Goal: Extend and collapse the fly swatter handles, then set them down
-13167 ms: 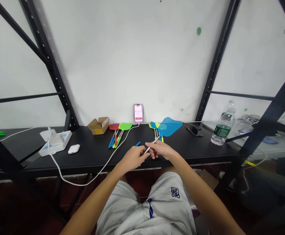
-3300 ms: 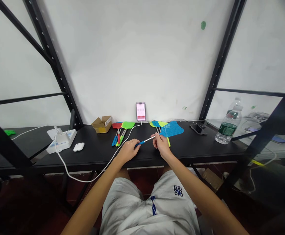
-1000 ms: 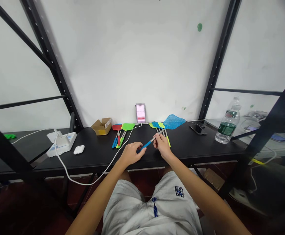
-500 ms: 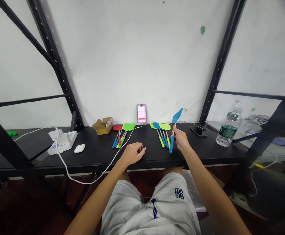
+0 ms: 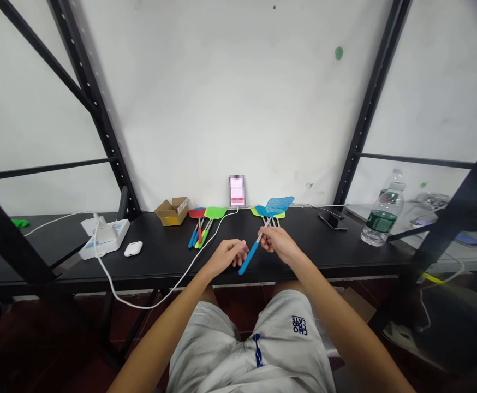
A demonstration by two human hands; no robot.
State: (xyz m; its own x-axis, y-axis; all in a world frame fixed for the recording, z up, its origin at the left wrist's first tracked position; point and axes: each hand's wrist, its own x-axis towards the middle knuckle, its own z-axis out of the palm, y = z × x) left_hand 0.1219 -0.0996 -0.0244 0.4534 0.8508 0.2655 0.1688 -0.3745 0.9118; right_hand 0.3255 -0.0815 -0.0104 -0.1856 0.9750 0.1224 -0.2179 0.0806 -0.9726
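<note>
A blue fly swatter (image 5: 250, 258) slants over the table, its mesh head up and its handle end toward me. My right hand (image 5: 278, 242) pinches it by the metal shaft just above the blue grip. To the left of the grip is my left hand (image 5: 227, 255), holding nothing, its fingers loosely bent and apart; a small gap seems to separate it from the handle. Behind the held swatter lie yellow-green swatters (image 5: 280, 214) and blue ones, now partly covered. On the left lie a red swatter (image 5: 198, 213), a green swatter (image 5: 215, 212) and some blue-handled ones.
A lit phone (image 5: 237, 191) leans on the wall, its white cable (image 5: 189, 267) crossing the table's front edge. An open cardboard box (image 5: 172, 212), a white earbud case (image 5: 133, 249) and a power strip (image 5: 106, 238) are leftward. Rightward are a dark phone (image 5: 332, 220) and plastic bottles (image 5: 381, 218).
My right hand has brought the blue swatter left and tilted it, so its handle points toward my left hand. My left hand's fingers have loosened and spread slightly.
</note>
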